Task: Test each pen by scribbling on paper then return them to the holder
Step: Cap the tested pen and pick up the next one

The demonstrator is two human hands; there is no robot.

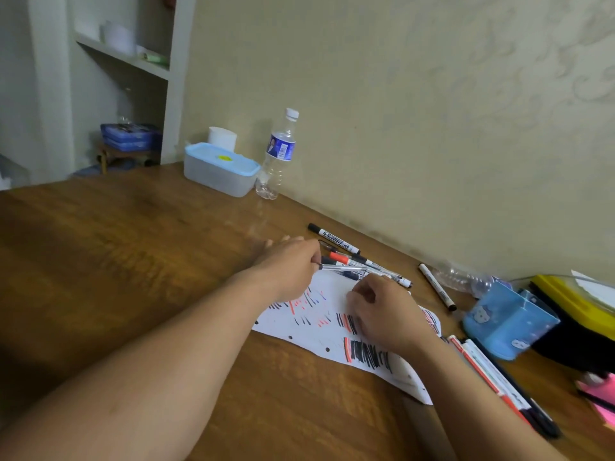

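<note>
A white sheet of paper covered in black and red scribbles lies on the wooden table. My left hand pinches the end of a clear-barrelled pen lying level over the paper's far edge. My right hand rests curled on the paper; what it holds is hidden. Just beyond lie several loose pens, among them a red-capped one and a black marker. Another black pen lies to the right. The blue pen holder lies tipped at the right.
A clear box with a blue lid and a water bottle stand at the back by the wall. Red and black pens lie near my right forearm. A yellow case and pink item sit far right.
</note>
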